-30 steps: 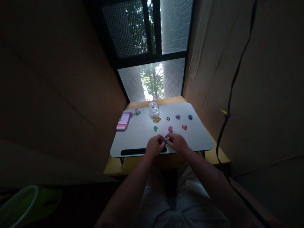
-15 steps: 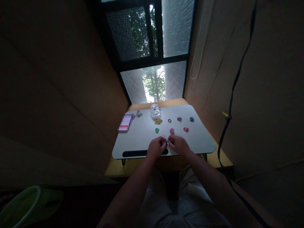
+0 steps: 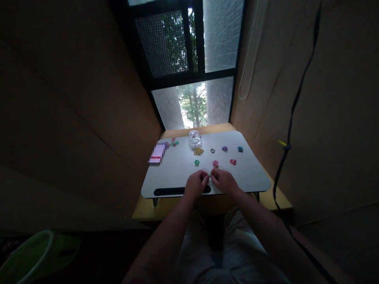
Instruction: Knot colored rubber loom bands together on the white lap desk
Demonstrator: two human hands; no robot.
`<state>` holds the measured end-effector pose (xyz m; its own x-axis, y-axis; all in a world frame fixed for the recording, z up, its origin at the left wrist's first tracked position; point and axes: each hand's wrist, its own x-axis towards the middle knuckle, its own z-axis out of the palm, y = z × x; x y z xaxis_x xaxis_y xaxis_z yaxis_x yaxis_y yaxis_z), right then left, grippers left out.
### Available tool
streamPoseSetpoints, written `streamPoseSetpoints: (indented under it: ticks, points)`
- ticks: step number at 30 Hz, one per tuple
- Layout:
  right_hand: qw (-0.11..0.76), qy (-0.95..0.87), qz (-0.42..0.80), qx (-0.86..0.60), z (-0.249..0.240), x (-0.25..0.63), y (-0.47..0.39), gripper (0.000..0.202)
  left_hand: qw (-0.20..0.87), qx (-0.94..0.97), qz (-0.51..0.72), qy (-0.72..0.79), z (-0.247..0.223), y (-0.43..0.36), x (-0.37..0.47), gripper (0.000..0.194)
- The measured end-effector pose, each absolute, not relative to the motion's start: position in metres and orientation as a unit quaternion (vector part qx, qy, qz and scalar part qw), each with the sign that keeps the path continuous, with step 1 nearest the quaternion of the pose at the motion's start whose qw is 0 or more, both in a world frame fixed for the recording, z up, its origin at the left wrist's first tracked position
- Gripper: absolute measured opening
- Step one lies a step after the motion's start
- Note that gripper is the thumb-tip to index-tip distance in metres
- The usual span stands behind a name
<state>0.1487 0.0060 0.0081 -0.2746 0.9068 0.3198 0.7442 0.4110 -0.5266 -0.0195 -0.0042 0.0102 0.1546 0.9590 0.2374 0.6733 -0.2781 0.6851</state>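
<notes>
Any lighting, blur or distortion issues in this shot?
Head view: the black-framed glass window glares, washed out in patches; brown side walls sink into shadow; pixel blocks cover the flat lilac and red item; the tiny green piece between bare left hand and right hand lacks fine detail.

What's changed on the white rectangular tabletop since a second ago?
Nothing on the white rectangular tabletop visibly moved; only the camera view shifted slightly. The left hand and right hand still pinch a small green piece between them. The clear plastic jar and the pink ring-shaped cluster stayed put.
</notes>
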Motion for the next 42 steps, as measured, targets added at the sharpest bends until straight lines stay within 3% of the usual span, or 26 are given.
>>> streamPoseSetpoints:
  ticks: [42]
  points:
    - [0.341,-0.772,0.146,-0.517,0.0057,0.1503,0.0062,0.015,0.215,0.72,0.341,0.565,0.0101,-0.0048,-0.0181,0.012]
